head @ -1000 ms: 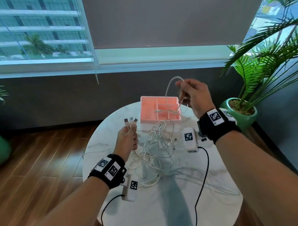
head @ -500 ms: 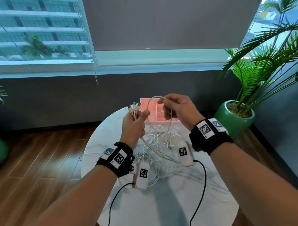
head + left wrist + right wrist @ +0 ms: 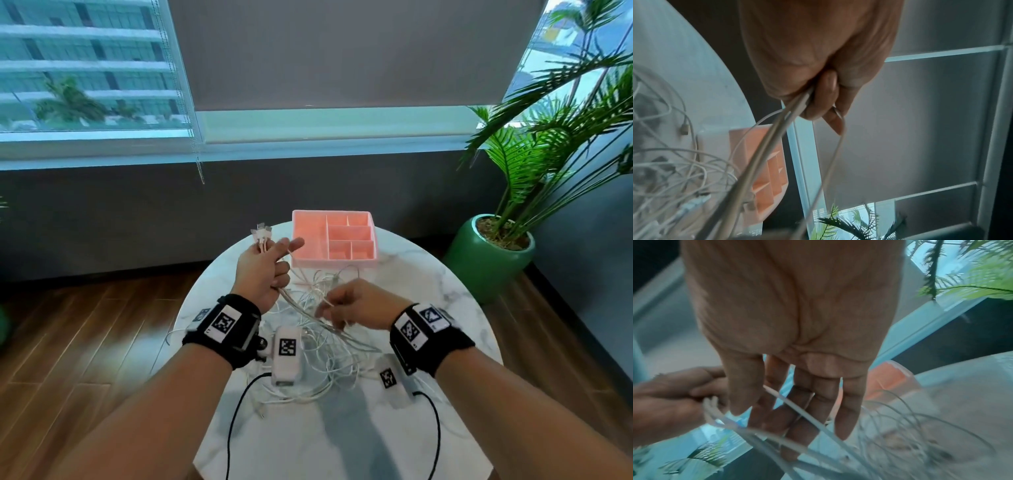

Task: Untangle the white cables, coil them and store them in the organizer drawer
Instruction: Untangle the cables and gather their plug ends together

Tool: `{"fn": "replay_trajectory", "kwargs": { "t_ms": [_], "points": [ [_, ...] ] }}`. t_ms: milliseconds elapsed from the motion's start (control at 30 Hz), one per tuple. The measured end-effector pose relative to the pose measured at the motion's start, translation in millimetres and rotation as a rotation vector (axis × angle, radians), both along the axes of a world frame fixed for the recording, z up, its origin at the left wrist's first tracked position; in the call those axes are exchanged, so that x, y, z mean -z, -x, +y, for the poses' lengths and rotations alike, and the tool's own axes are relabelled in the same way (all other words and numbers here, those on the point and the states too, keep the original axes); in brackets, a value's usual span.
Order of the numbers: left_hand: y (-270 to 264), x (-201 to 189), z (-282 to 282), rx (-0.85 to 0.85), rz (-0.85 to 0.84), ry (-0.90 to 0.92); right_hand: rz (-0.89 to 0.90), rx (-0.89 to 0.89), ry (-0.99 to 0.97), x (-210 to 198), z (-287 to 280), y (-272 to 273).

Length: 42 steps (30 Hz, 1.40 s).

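Observation:
A tangle of white cables [image 3: 325,346] lies on the round marble table [image 3: 435,308], in front of the empty pink organizer drawer [image 3: 334,240]. My left hand [image 3: 272,269] is raised just left of the organizer and grips several cable ends, their plugs [image 3: 261,233] sticking up above the fist. The left wrist view shows the gripped strands [image 3: 781,128] leaving my left hand [image 3: 818,73] toward the heap. My right hand [image 3: 339,308] hovers low over the tangle and pinches one strand [image 3: 797,407], which runs across its fingers [image 3: 818,402] under the thumb.
A green pot [image 3: 493,253] with a palm stands on the floor to the right of the table. White wrist units [image 3: 287,356] with black leads [image 3: 236,411] hang below both wrists. A dark wall and a window lie behind; wooden floor is on the left.
My right hand has come down from above the organizer to just over the tangle, still with a strand. My left hand has risen and moved toward the organizer's left side.

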<state>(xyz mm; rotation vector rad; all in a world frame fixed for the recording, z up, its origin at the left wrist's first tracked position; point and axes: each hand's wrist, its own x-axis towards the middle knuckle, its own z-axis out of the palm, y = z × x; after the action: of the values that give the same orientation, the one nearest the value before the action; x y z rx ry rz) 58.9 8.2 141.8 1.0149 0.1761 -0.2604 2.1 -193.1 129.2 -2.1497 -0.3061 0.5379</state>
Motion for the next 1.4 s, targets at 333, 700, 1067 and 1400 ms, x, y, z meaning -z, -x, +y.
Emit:
{"fn": "replay_trajectory", "kwargs": {
  "t_ms": [333, 700, 1067, 1400],
  "points": [
    [16, -5, 13, 0.17, -0.127, -0.179, 0.002, 0.551, -0.086, 68, -31, -9],
    [28, -14, 15, 0.394, -0.243, -0.234, -0.103, 0.498, -0.083, 24, 3, -55],
    [10, 25, 30, 0.13, -0.136, -0.471, -0.438, 0.599, 0.007, -34, -52, -67],
    [5, 43, 14, 0.137, -0.065, -0.584, -0.453, 0.828, -0.393, -39, -44, -47]
  ]
}}
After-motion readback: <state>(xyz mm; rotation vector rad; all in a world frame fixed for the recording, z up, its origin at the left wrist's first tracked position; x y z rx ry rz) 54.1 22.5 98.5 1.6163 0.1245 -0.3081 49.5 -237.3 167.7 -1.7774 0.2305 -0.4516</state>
